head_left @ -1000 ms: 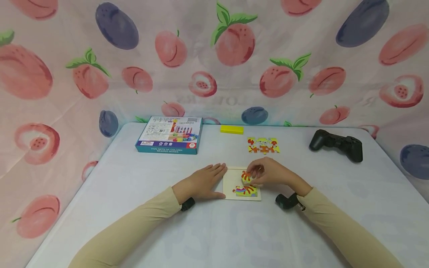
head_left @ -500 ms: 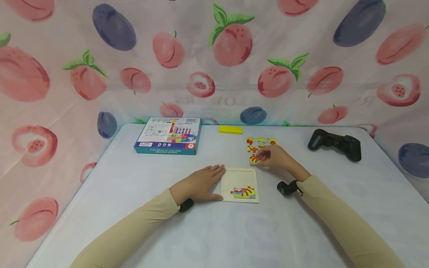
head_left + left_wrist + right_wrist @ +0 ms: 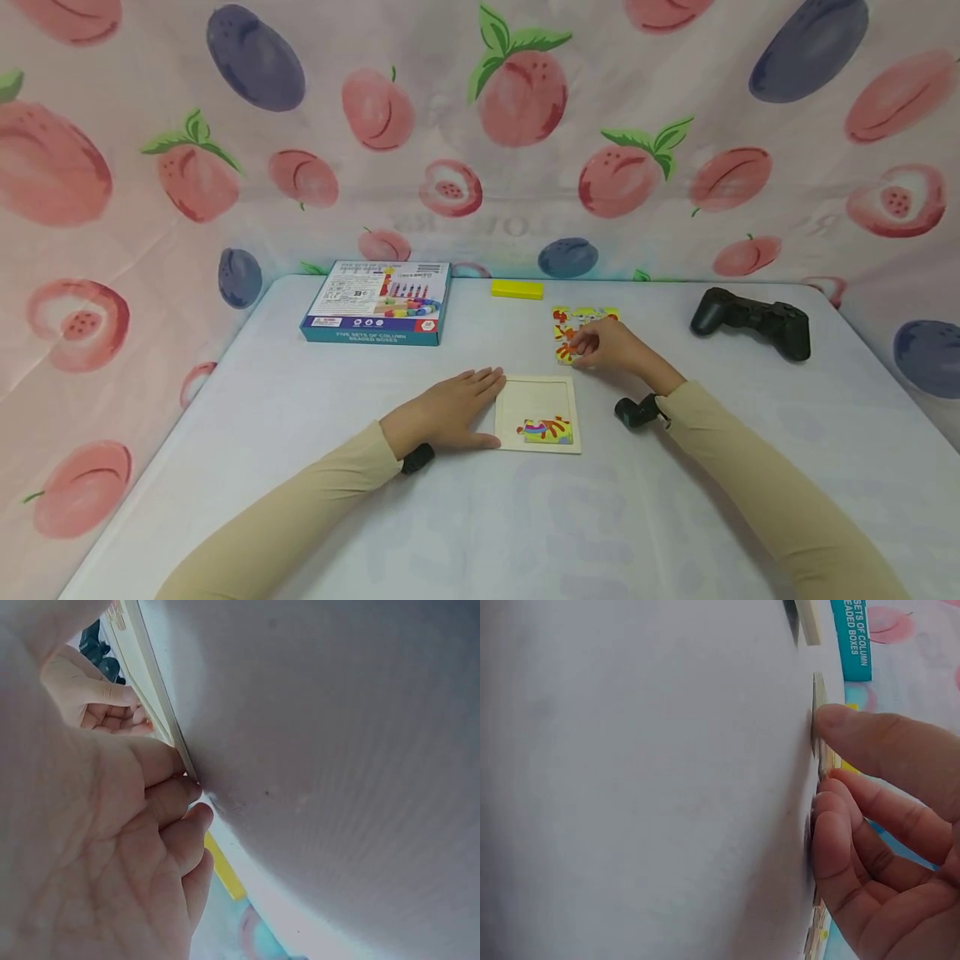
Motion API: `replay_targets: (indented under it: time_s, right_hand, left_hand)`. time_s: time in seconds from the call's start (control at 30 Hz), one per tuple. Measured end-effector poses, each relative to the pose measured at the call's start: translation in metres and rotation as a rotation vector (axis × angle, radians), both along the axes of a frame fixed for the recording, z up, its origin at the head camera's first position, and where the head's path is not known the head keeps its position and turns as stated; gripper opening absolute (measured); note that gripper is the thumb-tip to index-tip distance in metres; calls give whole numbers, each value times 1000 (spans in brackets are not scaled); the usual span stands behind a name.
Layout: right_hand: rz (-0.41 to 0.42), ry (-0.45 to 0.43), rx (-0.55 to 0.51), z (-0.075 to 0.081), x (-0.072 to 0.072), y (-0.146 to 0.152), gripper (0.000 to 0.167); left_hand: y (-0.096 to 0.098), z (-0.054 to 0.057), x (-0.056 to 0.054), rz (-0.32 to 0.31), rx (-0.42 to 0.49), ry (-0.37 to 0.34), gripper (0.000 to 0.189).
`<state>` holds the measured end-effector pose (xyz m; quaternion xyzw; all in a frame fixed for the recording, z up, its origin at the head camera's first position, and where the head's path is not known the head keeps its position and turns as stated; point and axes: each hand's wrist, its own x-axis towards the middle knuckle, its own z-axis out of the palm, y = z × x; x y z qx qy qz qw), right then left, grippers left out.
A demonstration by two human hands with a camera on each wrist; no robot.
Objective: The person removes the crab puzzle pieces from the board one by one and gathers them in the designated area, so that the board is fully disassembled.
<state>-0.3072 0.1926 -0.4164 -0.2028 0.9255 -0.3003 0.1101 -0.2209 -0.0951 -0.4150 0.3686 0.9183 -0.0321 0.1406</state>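
A pale wooden puzzle tray [image 3: 531, 398] lies at the middle of the table, with joined jigsaw pieces [image 3: 547, 431] in its lower right part. My left hand [image 3: 450, 410] rests flat beside it, fingers and thumb at the tray's left edge; the left wrist view has the fingertips against the tray's side [image 3: 157, 671]. Beyond the tray, my right hand [image 3: 617, 346] pinches a yellow and red jigsaw piece [image 3: 564, 355] between thumb and forefinger, at the near left corner of the jigsaw pieces [image 3: 585, 314]. The hand covers part of that group.
A bead game box [image 3: 375, 304] lies at the back left. Near the back edge is a yellow block [image 3: 517, 289]. On the right sits a black game controller [image 3: 750, 323]. A fruit-printed cloth [image 3: 480, 200] hangs behind the table.
My right hand has carried the jigsaw piece from over the tray up to the group of pieces behind it, and has stayed there since. The left hand keeps its place.
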Motion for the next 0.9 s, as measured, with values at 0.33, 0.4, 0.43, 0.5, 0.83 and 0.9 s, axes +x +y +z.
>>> replay_targets:
  time_s: [0.33, 0.4, 0.43, 0.5, 0.83, 0.9]
  right_hand:
    - [11, -35, -82, 4, 12, 2, 28]
    - [51, -44, -110, 5, 20, 1, 30]
    - [72, -51, -121, 6, 24, 0, 31]
    - [123, -62, -132, 8, 33, -5, 31]
    - [388, -98, -97, 9, 75, -37, 34]
    - [411, -90, -83, 7, 78, -40, 34]
  left_hand:
    - [2, 4, 1, 2, -17, -20, 92]
    - [2, 4, 1, 1, -16, -22, 92]
    - [1, 4, 1, 1, -16, -23, 92]
    - [1, 4, 1, 4, -14, -24, 92]
    - [0, 5, 4, 16, -3, -31, 91]
    - [0, 5, 5, 23, 4, -39, 91]
